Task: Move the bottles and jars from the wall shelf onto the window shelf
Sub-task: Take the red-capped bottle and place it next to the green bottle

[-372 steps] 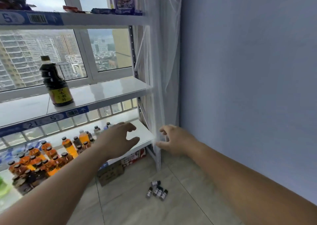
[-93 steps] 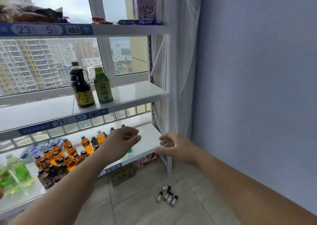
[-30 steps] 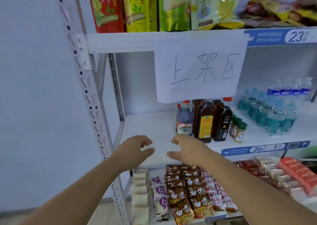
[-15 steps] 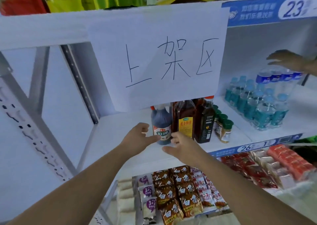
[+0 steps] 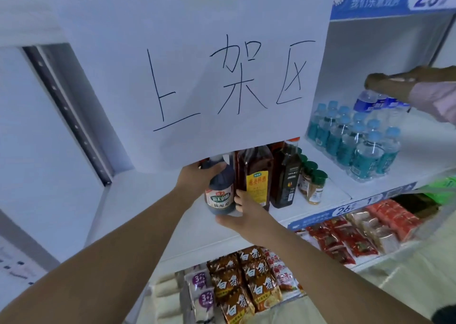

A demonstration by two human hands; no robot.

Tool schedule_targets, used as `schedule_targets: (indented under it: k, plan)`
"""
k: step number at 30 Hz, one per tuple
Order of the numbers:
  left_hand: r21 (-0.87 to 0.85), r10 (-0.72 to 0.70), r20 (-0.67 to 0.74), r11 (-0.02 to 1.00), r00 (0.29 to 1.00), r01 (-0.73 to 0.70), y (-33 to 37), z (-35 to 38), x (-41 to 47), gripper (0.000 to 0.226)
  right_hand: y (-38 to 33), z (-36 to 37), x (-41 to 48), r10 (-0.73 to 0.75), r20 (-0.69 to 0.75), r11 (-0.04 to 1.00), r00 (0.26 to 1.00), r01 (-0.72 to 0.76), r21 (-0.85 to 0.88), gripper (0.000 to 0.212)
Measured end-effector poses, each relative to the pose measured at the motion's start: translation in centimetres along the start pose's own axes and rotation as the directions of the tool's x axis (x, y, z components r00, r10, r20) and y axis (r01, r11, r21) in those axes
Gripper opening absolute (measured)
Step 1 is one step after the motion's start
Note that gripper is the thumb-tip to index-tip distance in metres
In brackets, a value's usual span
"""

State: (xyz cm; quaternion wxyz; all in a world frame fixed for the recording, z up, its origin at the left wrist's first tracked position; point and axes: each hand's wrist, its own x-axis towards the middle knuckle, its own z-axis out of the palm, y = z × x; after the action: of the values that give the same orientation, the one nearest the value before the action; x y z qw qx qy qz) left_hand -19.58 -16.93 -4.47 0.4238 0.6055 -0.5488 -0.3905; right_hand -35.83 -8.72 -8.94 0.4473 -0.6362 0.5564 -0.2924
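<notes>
On the white metal wall shelf [image 5: 148, 200], beneath a hanging white paper sign [image 5: 197, 64] marked with three handwritten black characters, a person takes a dark rounded plastic bottle [image 5: 220, 188] in both bare hands. The left hand [image 5: 195, 179] has its grip curled round the bottle's sloping shoulder, right at the sign's lower edge. The right hand [image 5: 249, 216] cups the bottle low down, thumb lying under the front of the base and fingertips [image 5: 238, 200] pressed to its right flank. The bottle stands upright between the two grips, at the left end of a row of condiments. Whether its base touches the shelf cannot be told.

Its cap is hidden behind the paper. The body is smooth, glossy and near-black, wrapped in a label with a green band of white characters and a pale strip below.

Just beside it on the right stands a tall square-shouldered amber bottle with a yellow label [image 5: 256, 180], then a dark slim bottle with a black label [image 5: 283, 175]. Next come small clear jars with green screw lids [image 5: 314, 188].

Farther right sits a shrink-wrapped pack of clear water bottles with blue caps [image 5: 357, 146], with another person's hand [image 5: 389, 83] above it. A blue numbered price strip [image 5: 345, 209] edges the shelf. Crinkled brown-and-orange foil snack packets [image 5: 246, 281] and red packets [image 5: 357, 235] fill the shelf below.
</notes>
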Motion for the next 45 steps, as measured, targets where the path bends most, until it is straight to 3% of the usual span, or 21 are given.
schedule_targets:
  k: [5, 12, 17, 24, 29, 36, 45]
  plan:
    - [0.008, 0.037, -0.013, 0.999, 0.999, -0.037, 0.0, -0.4, 0.0, 0.037, 0.4, 1.1, 1.3, -0.012, -0.009, 0.999, 1.000, 0.013, 0.045, 0.085]
    - [-0.073, -0.026, -0.056, 0.997, 0.998, 0.022, -0.5, -2.4, -0.8, 0.024, 1.4, 2.9, 3.2, -0.033, -0.102, 0.996, 0.994, 0.041, 0.081, 0.077]
    - [-0.038, 0.166, -0.032, 0.985, 0.986, -0.167, -0.6, -4.3, -3.0, 0.029, 0.7, 3.9, 4.2, -0.055, -0.103, 0.995, 0.993, 0.063, 0.081, 0.076]
    - [0.095, 0.184, -0.001, 0.978, 0.983, -0.183, -1.1, -7.8, -6.3, 0.020, 0.0, 5.7, 3.5, -0.131, 0.029, 0.990, 0.991, 0.129, 0.061, 0.083]
    - [0.060, 0.191, -0.022, 0.980, 0.981, -0.189, -1.9, -9.8, -9.1, 0.014, -0.7, 7.2, 2.5, -0.195, 0.133, 0.980, 0.972, 0.188, 0.067, 0.083]
    - [-0.001, 0.175, -0.126, 0.984, 0.976, -0.176, -2.1, -12.9, -14.4, 0.020, -1.8, 11.0, -0.8, -0.293, 0.168, 0.953, 0.941, 0.273, 0.133, 0.079]
    - [0.022, 0.132, -0.300, 0.991, 0.945, -0.132, -3.4, -19.8, -23.2, 0.027, -5.6, 18.0, -5.0, -0.375, 0.330, 0.925, 0.866, 0.325, 0.198, 0.068]
